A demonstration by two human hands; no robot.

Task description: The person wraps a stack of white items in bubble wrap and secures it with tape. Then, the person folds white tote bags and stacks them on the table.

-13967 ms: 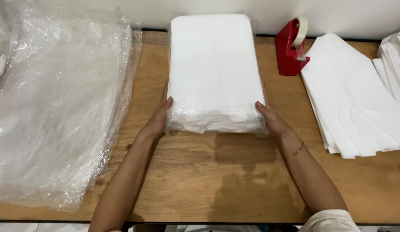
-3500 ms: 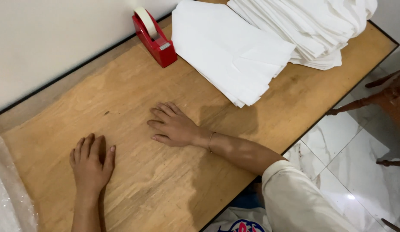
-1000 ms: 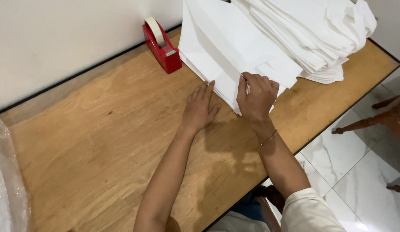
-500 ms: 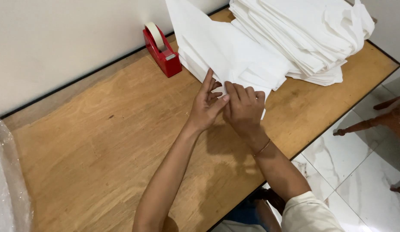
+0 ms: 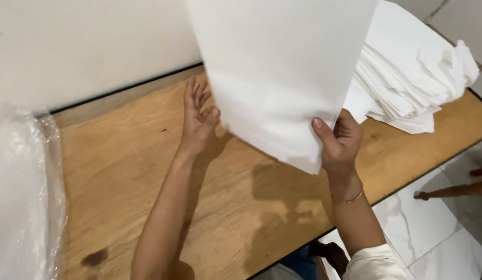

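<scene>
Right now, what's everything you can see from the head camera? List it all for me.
White sheet: one, white, lifted above the table, held at its lower edge, fills the top centre.
Stack of white sheets: one pile, white, on the far right of the table.
Clear plastic wrap: one heap, transparent, left edge.
Wooden table: one, light brown, under everything.
Wall: off-white, behind the table.
Tiled floor: pale, lower right.
Gold bracelet: one, on the right wrist.
Left hand: fingers spread, at the sheet's left edge; grip hidden.
Right hand: pinching the sheet's lower corner.
</scene>
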